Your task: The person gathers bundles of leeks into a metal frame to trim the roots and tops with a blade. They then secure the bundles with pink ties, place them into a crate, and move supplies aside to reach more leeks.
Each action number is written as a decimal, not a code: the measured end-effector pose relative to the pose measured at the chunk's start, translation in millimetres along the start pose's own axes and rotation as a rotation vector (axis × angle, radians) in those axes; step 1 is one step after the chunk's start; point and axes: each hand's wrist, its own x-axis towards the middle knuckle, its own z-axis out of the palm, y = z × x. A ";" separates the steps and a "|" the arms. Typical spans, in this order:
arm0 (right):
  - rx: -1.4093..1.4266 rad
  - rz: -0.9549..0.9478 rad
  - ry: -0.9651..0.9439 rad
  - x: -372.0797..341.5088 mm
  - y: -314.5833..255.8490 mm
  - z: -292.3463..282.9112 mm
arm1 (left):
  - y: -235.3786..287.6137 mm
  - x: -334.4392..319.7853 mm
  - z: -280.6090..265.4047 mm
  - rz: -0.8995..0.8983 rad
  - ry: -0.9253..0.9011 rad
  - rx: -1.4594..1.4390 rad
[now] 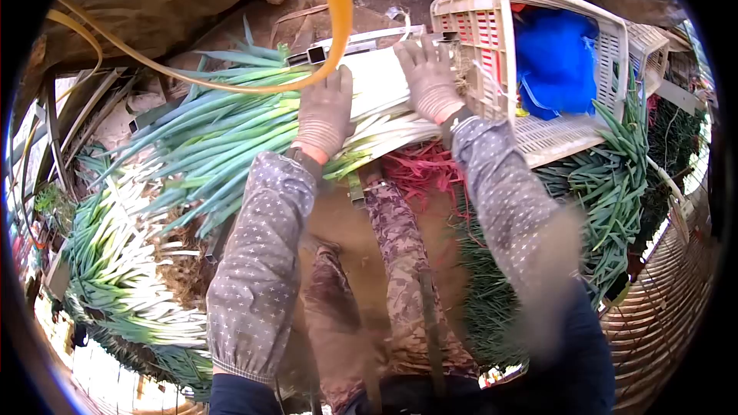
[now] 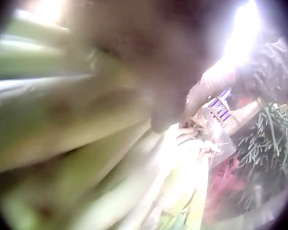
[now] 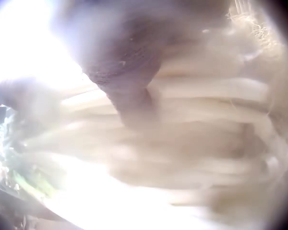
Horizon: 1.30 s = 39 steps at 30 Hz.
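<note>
A thick pile of green onions [image 1: 373,96] lies across the work surface, green leaves to the left and white stalks to the right. My gloved left hand [image 1: 326,107] rests on top of the stalks where green turns to white, fingers pointing away from me. Toward the root end, my gloved right hand [image 1: 427,77] lies over the white stalks with its fingers extended. In the left wrist view, pale stalks [image 2: 120,191] fill the foreground, blurred. The right wrist view shows the right thumb [image 3: 134,108] against the white stalks [image 3: 206,110].
A white plastic crate [image 1: 475,54] with blue cloth [image 1: 555,61] inside tips on its side at right. Red ties [image 1: 423,173] hang below the stalks. More green onions [image 1: 127,261] are stacked at lower left, others [image 1: 611,192] at right. A yellow strap [image 1: 334,8] crosses overhead.
</note>
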 end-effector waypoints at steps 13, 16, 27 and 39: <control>0.279 0.238 0.160 -76.4 -53.7 27.0 | -2.2 -26.5 -20.2 0.024 0.065 -0.288; 0.316 0.205 0.235 -108.7 -49.6 46.9 | 1.2 -14.6 -20.7 -0.043 -0.028 -0.146; 0.331 0.233 0.469 -78.1 -16.0 -4.3 | 8.9 4.5 -1.7 -0.010 0.009 -0.128; 0.747 0.622 0.119 -1.9 15.4 19.4 | 1.0 0.6 10.9 -0.001 0.127 -0.205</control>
